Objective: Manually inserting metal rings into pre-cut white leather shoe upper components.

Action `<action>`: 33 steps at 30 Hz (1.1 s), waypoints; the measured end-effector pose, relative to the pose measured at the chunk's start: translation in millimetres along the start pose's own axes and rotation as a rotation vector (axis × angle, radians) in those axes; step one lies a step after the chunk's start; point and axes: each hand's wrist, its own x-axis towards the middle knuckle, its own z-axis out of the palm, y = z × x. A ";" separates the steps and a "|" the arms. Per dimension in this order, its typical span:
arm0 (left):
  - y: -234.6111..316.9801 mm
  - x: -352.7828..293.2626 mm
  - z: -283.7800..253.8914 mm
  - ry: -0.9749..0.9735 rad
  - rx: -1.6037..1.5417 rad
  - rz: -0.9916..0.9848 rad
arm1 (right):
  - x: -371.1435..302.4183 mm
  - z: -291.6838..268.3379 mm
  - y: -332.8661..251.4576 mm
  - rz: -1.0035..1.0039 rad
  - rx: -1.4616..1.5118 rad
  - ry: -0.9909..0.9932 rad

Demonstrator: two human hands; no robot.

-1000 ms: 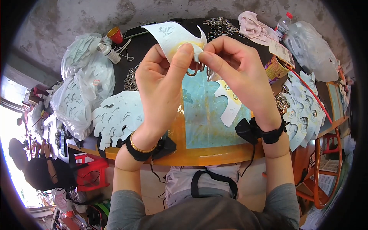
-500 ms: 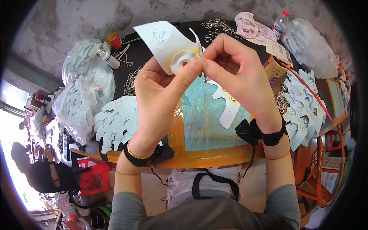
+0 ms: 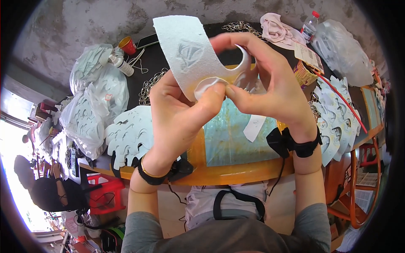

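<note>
Raised above the table is a white cut-out piece [image 3: 173, 38] of soft sheet, with a curved outline, an embossed mark and yellowish staining around a round raised part. My left hand [image 3: 179, 116] grips its lower left edge, thumb pressing on the round part. My right hand [image 3: 280, 86] is closed on the piece's right side; its thumb tip meets the left thumb and its index finger arches over the curved arm. What the fingers behind the piece do is hidden. Below the hands, a second white piece [image 3: 255, 127] lies partly covered on a blue sheet [image 3: 236, 149].
Overlapping white cut pieces [image 3: 128, 130] lie at left, and another pile [image 3: 337, 122] at right with a red stick [image 3: 339, 99]. Metal rings [image 3: 152, 86] lie behind my left hand. Plastic bags [image 3: 97, 105], a red cup [image 3: 126, 45] and a bottle [image 3: 310, 26] stand around. A person [image 3: 52, 189] sits far left.
The white piece has turned more upright, its curved opening now showing wider. My right hand has spread rightward, its index finger lifted over the piece; both thumbs have moved slightly down.
</note>
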 end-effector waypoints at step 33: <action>3.7 12.1 -6.3 -0.047 0.111 -0.076 | -2.9 5.2 -1.5 0.221 0.230 0.138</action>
